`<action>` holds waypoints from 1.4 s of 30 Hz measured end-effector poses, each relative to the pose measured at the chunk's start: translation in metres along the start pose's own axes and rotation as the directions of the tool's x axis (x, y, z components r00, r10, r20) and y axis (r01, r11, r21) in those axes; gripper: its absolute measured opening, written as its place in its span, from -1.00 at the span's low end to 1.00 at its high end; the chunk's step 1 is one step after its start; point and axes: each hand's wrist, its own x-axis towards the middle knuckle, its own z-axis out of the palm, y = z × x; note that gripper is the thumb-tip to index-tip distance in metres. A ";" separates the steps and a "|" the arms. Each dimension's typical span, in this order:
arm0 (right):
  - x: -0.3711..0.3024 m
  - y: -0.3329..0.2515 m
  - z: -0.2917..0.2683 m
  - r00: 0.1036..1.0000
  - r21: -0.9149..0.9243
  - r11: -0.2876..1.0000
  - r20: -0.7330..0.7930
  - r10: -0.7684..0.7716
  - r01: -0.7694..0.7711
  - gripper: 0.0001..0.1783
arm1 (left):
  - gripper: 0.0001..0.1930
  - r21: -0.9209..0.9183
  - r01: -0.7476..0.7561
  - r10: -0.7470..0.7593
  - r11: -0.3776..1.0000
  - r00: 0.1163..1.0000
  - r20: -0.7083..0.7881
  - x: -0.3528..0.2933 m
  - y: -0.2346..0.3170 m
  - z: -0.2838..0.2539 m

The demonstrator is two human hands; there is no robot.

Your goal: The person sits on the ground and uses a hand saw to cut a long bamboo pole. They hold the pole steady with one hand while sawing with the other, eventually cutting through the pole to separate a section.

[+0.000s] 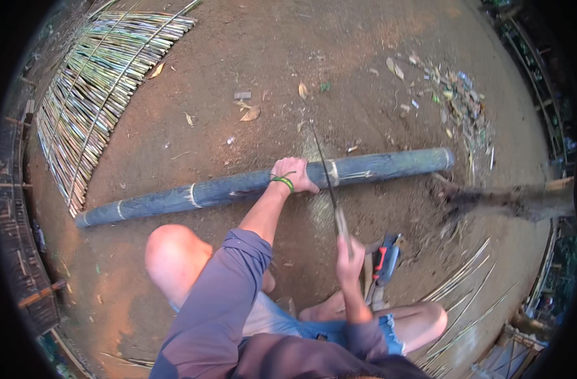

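**One dark bamboo pole (238,187) is crossed by a long-bladed tool (331,191)**

Bare brown ground (238,57) is seen beneath everything. At the upper left, a broad panel of slender canes (105,88) is laid out, with thinner rods set across it. The bamboo pole is stretched across the middle of the ground, slightly raised toward the right in view, and is marked by pale rings at its joints. At the right, beyond the pole's end, a rough trunk (516,201) is seen. Pale debris (468,104) is scattered above it, and thin sticks (456,273) are strewn below.

The long-bladed tool is set across the pole, just right of the left hand (290,170); whether its edge is toothed cannot be told. Its handle is enclosed by the right hand (350,252), in a narrow, closed grip. The left hand is clasped over the top of the pole, its grip closed on the bamboo. Beside the right forearm, a blue-and-red tool (386,259) is seen. A brown leaf (251,114) is left beyond the pole. On the left wrist, a green-yellow band (284,183) is worn.
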 end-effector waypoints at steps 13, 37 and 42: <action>0.071 -0.007 0.058 0.992 0.084 0.990 -0.035 0.119 -0.115 -0.54 | -0.24 -0.039 -0.059 0.054 0.997 0.992 -0.116 -0.009 0.009 0.012; -0.024 0.031 0.000 0.998 0.021 0.998 -0.021 0.052 -0.051 -0.58 | -0.03 -0.004 -0.040 0.040 0.999 0.999 -0.012 0.000 -0.002 0.006; 0.067 0.005 0.049 0.998 0.054 0.998 -0.062 -0.011 0.015 -0.54 | -0.10 -0.030 -0.027 0.026 0.999 0.999 -0.042 -0.001 0.007 0.012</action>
